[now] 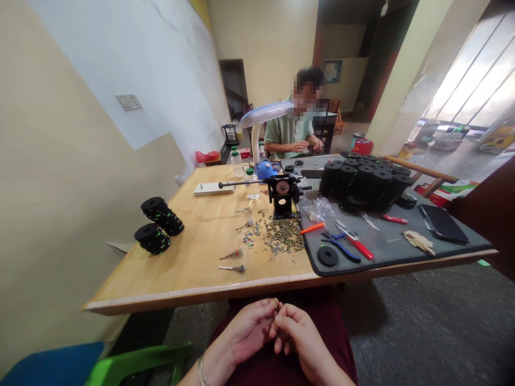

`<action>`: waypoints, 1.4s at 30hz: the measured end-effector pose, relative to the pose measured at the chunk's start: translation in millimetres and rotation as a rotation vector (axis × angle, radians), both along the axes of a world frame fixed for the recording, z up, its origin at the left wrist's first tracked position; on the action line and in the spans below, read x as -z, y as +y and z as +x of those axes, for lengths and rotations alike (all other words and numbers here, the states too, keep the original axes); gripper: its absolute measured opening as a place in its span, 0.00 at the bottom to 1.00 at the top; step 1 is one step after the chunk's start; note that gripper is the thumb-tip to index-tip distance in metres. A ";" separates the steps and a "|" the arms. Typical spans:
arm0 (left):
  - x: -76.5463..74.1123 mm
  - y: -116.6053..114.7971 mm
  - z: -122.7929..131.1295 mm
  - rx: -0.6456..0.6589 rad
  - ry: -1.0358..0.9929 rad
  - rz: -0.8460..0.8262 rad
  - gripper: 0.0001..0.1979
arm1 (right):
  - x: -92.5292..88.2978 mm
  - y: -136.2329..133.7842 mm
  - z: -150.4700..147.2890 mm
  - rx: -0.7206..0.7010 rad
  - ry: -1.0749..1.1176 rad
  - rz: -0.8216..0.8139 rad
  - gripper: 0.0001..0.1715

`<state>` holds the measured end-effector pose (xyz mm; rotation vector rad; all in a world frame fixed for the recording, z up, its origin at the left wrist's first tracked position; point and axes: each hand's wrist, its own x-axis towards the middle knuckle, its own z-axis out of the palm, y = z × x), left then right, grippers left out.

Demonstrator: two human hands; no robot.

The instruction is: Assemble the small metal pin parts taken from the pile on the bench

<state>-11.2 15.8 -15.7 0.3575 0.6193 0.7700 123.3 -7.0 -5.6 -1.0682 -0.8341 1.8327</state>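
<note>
Above my lap, just in front of the table's near edge, my left hand (250, 328) and my right hand (296, 328) meet at the fingertips. Between the left thumb and fingers is a tiny dark, gold-tinged piece (276, 307), mostly hidden. The right thumb and forefinger are pinched against the same spot; whether they grip the piece too is hard to make out. Nearest on the tabletop lies a scattered heap of small dark-and-yellow pieces (284, 236), with tiny coloured beads (251, 234) to its left. Several small brush-like bundles (232, 268) lie left of the beads.
Black foam spools stand at left (155, 238) and in a cluster at right (362, 179). A black hand-crank winder (282, 193) stands mid-table before a lamp (265, 169). Blue pliers (341, 246) and red-handled scissors (360, 246) lie on a grey mat (386, 257). A person (289, 134) sits opposite.
</note>
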 end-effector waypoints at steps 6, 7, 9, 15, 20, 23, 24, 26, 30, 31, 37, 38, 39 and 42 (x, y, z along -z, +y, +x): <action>-2.4 -0.5 0.2 0.004 -0.023 -0.004 0.08 | -2.1 -0.4 0.1 -0.003 -0.001 -0.004 0.19; -2.1 -0.4 0.1 0.006 -0.024 -0.001 0.08 | -1.7 -0.3 0.2 -0.002 0.001 -0.004 0.19; -1.0 -0.2 -0.2 0.011 -0.026 0.008 0.08 | -0.1 -0.2 0.4 -0.004 0.007 -0.004 0.19; 1.1 1.1 -0.9 0.014 -0.013 0.010 0.09 | 5.1 0.1 0.4 -0.003 -0.003 0.010 0.17; 0.2 1.1 -0.4 0.014 -0.024 0.014 0.09 | 6.4 0.2 0.3 -0.002 0.007 0.005 0.16; -1.0 0.8 -0.4 0.028 -0.027 0.029 0.10 | 6.7 0.5 0.5 -0.001 0.013 0.007 0.15; -1.3 0.7 -0.5 0.034 -0.028 0.036 0.10 | 6.7 0.6 0.5 0.000 0.013 0.007 0.15; -1.8 0.7 -0.6 0.033 -0.020 0.039 0.10 | 6.3 0.6 0.6 0.002 0.013 0.001 0.16; -1.2 0.6 -0.8 0.022 -0.020 0.024 0.09 | 5.0 0.0 0.6 -0.005 0.014 0.000 0.15; -0.7 0.5 -0.9 0.025 -0.023 0.023 0.09 | 4.8 -0.1 0.6 -0.006 0.012 0.001 0.15; 1.4 0.0 -0.9 0.035 -0.037 0.031 0.09 | 4.8 -0.1 0.5 -0.008 0.007 0.007 0.15; 0.9 0.0 -0.8 0.038 -0.041 0.033 0.09 | 4.8 0.0 0.6 -0.007 0.007 0.008 0.14; 0.2 -0.1 -0.7 0.039 -0.043 0.032 0.09 | 4.8 0.0 0.6 -0.007 0.006 0.008 0.14; -2.1 -0.5 0.1 0.035 -0.038 0.020 0.09 | 4.5 -0.1 0.8 -0.004 0.005 0.003 0.14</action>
